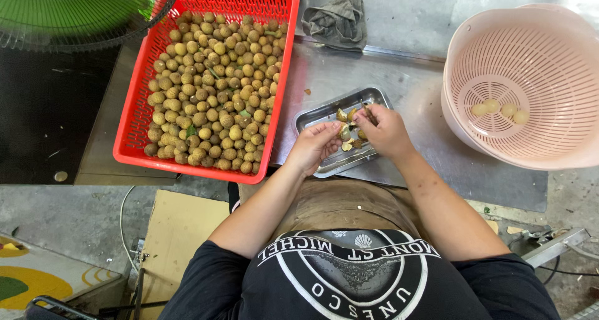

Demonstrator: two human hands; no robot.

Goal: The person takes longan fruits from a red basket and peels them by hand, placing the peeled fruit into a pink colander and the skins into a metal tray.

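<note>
You are seated at a steel table [430,151] with a red basket [128,142] of brown-shelled round fruit [215,89] ahead on your left and a pink colander [462,58] on your right, where four peeled pale fruit [499,109] lie well apart from your hands. A grey rag [337,20] sits crumpled at the far edge, beyond the reach of either hand. Between basket and colander, straight ahead of you, lies a small metal tray [324,114], its long axis running from near-left to far-right, with bits of shell [342,115] scattered in it. Both your hands meet over this tray. Your left hand [315,146] comes in from the near-left, fingers curled narrow and pinching one fruit [345,134] at its tips; the fruit lies just beyond those fingertips, toward your right hand. Your right hand [385,131] closes around a thin dark tool [368,112], whose tip points away from you over the far end of the tray. The fruit sits between the two hands, touching your left fingertips and just beside your right thumb, so your left hand is the nearer. Whether the shell is already split I cannot tell; the fingers cover it.
</note>
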